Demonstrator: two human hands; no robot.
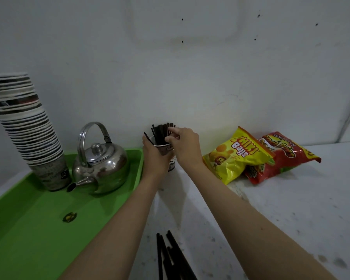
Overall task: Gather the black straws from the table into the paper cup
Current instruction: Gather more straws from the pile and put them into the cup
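Fingers of the left hand wrap around the near-left side of the paper cup, curled against its wall and steadying it against the back wall of the room; one black straw leans out over the rim just above this hand's thumb. To the left of these fingers, a green tray carries a tall stack of cups and a metal kettle.

Just to the right, the right hand reaches over the cup, its thumb and forefinger pinched around the bundle of straws in the cup, which stand nearly upright and rise past the fingertips. The cup holds many straws and looks well filled.

More loose straws lie on the table far below both hands, close to the body, between the forearms. Their long axes run roughly toward the cup, fanned slightly. Judging by position, either hand would have to pull well back toward the body to reach them; the right, not bracing the cup, seems the likelier one.

Right of the fingers, two snack bags rest against the wall.
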